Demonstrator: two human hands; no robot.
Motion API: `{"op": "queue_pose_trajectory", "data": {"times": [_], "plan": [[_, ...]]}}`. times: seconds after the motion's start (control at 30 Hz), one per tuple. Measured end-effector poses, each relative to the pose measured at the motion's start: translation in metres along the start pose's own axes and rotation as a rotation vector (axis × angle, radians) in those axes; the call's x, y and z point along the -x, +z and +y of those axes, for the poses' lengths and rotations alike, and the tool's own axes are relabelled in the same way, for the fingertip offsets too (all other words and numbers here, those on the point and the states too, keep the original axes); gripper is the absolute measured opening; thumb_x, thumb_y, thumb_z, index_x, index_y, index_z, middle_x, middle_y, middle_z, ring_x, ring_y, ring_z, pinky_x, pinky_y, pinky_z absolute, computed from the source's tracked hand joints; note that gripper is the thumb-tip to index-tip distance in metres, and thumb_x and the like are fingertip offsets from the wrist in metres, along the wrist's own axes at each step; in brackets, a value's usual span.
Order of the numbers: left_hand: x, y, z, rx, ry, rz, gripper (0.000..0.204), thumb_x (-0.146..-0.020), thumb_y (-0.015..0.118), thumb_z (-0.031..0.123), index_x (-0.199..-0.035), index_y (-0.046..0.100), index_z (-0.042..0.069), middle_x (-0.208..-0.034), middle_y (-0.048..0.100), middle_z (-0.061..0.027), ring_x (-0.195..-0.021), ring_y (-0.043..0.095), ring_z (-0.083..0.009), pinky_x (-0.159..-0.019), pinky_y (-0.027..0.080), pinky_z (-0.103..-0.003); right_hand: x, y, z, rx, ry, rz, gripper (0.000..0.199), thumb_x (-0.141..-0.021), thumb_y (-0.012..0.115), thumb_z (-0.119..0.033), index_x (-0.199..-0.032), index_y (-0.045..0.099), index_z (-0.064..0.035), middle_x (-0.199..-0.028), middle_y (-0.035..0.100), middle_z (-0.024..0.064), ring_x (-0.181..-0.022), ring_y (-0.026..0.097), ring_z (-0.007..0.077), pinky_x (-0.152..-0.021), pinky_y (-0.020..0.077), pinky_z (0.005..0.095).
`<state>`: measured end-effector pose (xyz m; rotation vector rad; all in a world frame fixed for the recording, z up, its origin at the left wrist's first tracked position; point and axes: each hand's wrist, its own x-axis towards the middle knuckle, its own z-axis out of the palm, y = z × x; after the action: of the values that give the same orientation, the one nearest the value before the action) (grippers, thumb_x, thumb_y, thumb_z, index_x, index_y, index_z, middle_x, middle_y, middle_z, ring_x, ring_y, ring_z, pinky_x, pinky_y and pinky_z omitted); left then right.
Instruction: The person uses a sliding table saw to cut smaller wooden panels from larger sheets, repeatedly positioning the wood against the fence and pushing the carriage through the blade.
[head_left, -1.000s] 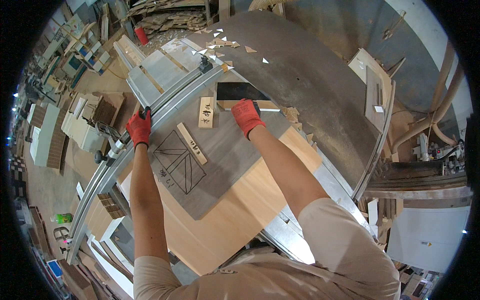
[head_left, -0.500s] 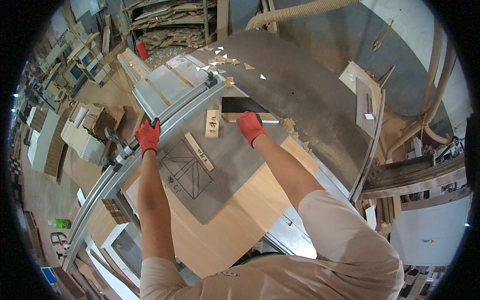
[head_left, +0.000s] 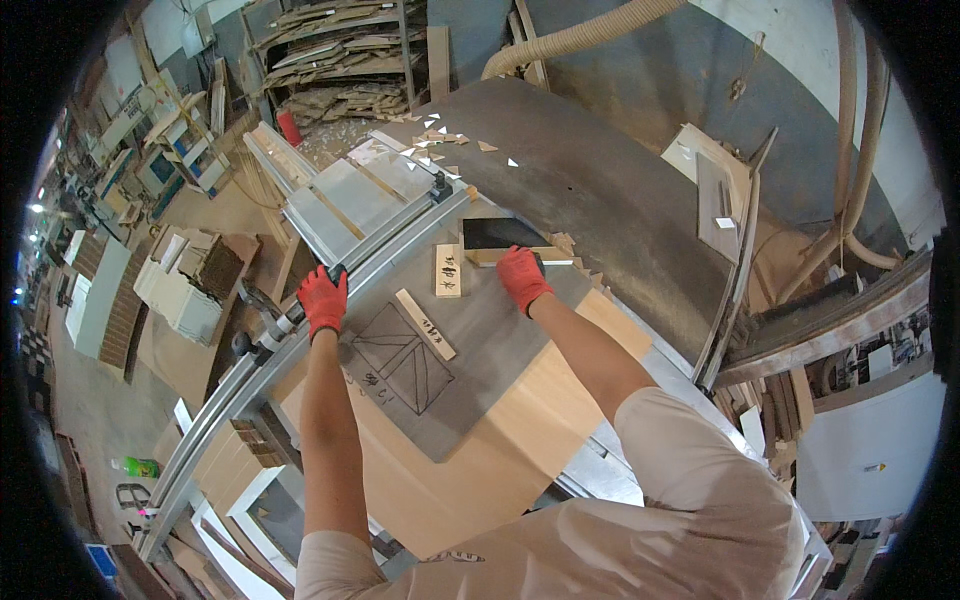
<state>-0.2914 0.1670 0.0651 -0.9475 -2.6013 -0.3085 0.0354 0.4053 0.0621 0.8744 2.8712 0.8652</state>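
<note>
My left hand (head_left: pixel 323 302), in a red glove with dark fingertips, lies over the metal fence rail (head_left: pixel 408 218), its fingers curled at the rail. To the right, my right hand (head_left: pixel 523 277), also red-gloved, is closed at the end of a pale wooden strip (head_left: pixel 487 257); its fingertips are partly hidden. Along the strip's far side is a black panel (head_left: pixel 498 233). Both rest by a grey board (head_left: pixel 505 350) that bears a drawn rectangle with diagonal lines. A short wooden block (head_left: pixel 448 271) and a thin wooden slat (head_left: pixel 426 325), both marked in ink, lie on the board.
Beneath the grey board is a larger pale wood panel (head_left: pixel 480 480). Small offcuts (head_left: pixel 440 140) litter the dark machine table (head_left: pixel 600 190) beyond. A clamp fitting (head_left: pixel 268 330) sits on the rail near my left hand. Stacked boards (head_left: pixel 190 285) stand at left.
The whole scene has shifted slightly down and right in the picture as the view moved. Both hands keep nearly the same places against the rail, strip and board.
</note>
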Motion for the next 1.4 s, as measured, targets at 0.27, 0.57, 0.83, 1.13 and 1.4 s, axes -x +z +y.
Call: {"op": "queue_pose_trajectory", "data": {"times": [0.27,0.57,0.83,1.13,1.4], "plan": [[0.017,-0.004,-0.018,0.002,0.145,0.004,0.074,-0.087,0.061,0.053,-0.142,0.042,0.008,-0.136,0.047,-0.0246,-0.13,0.042,-0.0413,-0.109,0.028,-0.059,0.002,0.0,-0.009,-0.014,0.102,0.083,0.025,-0.086,0.055,-0.015,-0.102,0.066,-0.0012,-0.093,0.064,0.0132,-0.089,0.063,0.028,-0.073,0.051,0.038],[0.243,-0.092,0.009,0.409,0.011,-0.074,0.095,-0.076,0.077,0.048,-0.151,0.031,0.013,-0.151,0.033,-0.0253,-0.14,0.028,-0.0438,-0.116,0.019,-0.055,0.05,-0.007,0.06,-0.476,0.596,0.102,0.069,-0.072,0.079,-0.03,-0.133,0.051,-0.0164,-0.122,0.057,0.0142,-0.114,0.053,0.0389,-0.093,0.0438,0.0522],[0.323,-0.133,0.059,0.36,-0.045,-0.053,0.069,-0.081,0.074,0.037,-0.135,0.048,0.004,-0.143,0.048,-0.0139,-0.138,0.036,-0.0345,-0.118,0.02,-0.051,0.075,0.036,0.084,-0.766,0.605,0.0,0.084,-0.071,0.08,-0.032,-0.141,0.042,-0.0087,-0.127,0.062,0.0162,-0.117,0.058,0.0378,-0.097,0.0458,0.047],[0.332,-0.126,0.052,0.322,-0.053,-0.037,0.069,-0.08,0.074,0.037,-0.135,0.048,0.003,-0.143,0.048,-0.0143,-0.138,0.036,-0.0346,-0.117,0.021,-0.05,0.093,-0.009,0.072,-0.685,0.443,0.018,0.078,-0.071,0.08,-0.032,-0.137,0.045,-0.0087,-0.116,0.064,0.016,-0.113,0.059,0.0366,-0.094,0.0472,0.0481],[0.322,-0.126,0.053,0.324,0.008,-0.003,0.067,-0.08,0.074,0.037,-0.131,0.051,0.001,-0.137,0.052,-0.0166,-0.134,0.041,-0.0353,-0.115,0.024,-0.05,0.057,0.029,0.056,-0.78,0.252,0.071,0.055,-0.073,0.073,-0.029,-0.121,0.058,-0.007,-0.11,0.068,0.0164,-0.107,0.063,0.0319,-0.09,0.0495,0.045]]}}
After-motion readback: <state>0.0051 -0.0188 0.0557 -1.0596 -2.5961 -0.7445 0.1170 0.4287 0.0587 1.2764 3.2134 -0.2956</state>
